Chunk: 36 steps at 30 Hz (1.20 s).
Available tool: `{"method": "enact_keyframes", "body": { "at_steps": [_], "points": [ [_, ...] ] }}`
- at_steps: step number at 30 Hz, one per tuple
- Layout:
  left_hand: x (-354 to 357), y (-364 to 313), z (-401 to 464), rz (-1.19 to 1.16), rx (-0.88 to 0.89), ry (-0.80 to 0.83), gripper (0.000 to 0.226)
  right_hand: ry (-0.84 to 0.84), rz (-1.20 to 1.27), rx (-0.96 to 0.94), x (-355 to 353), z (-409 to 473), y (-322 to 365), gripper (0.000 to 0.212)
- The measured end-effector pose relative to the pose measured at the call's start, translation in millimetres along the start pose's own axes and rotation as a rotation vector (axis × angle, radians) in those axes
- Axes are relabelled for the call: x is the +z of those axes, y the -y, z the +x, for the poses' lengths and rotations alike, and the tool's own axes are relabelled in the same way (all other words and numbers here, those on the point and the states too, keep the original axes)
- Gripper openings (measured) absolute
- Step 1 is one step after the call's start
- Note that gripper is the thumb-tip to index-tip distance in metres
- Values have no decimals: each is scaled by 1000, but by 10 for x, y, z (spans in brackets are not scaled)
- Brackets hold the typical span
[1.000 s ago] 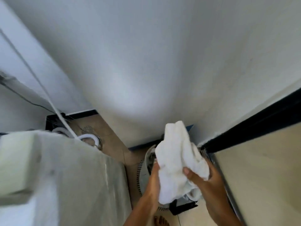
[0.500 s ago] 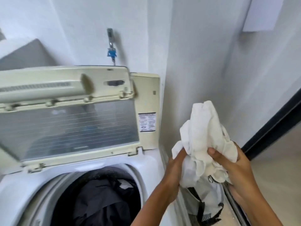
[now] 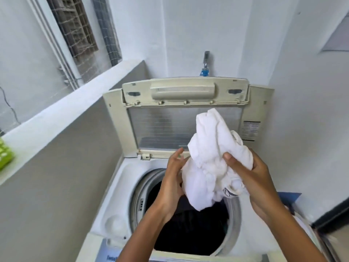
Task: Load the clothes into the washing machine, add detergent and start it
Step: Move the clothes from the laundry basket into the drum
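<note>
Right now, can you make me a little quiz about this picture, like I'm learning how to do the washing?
1. True or false: the washing machine's lid is shut.
2. What colour is the bundle of cloth held over the drum? A) white B) red C) green
3. Which hand has its thumb pressed into the cloth: the left hand or the right hand?

Key
1. False: it stands open.
2. A, white.
3. The right hand; the left hand's fingers are spread against the cloth's side.
</note>
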<state>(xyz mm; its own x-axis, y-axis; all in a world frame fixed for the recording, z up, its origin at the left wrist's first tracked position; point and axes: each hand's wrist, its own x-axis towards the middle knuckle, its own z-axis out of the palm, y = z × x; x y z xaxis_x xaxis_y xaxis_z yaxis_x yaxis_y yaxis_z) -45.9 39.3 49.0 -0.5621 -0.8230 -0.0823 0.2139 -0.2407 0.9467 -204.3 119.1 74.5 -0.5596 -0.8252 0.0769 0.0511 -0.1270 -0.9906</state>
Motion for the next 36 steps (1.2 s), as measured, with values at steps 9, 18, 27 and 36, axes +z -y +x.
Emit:
{"method": "enact_keyframes", "body": {
  "at_steps": [9, 18, 27, 36],
  "points": [
    [-67, -70, 168, 187, 197, -96, 43, 294, 5, 79, 431, 76, -10, 42],
    [-355, 71, 133, -140, 48, -387, 18, 239, 56, 168, 277, 132, -63, 26],
    [-346, 87, 30, -343, 94, -478, 46, -89, -127, -350, 320, -146, 215, 8],
    [-122, 144, -37, -465, 37, -417, 39, 125, -479, 14, 530, -31, -199, 25]
  ]
}}
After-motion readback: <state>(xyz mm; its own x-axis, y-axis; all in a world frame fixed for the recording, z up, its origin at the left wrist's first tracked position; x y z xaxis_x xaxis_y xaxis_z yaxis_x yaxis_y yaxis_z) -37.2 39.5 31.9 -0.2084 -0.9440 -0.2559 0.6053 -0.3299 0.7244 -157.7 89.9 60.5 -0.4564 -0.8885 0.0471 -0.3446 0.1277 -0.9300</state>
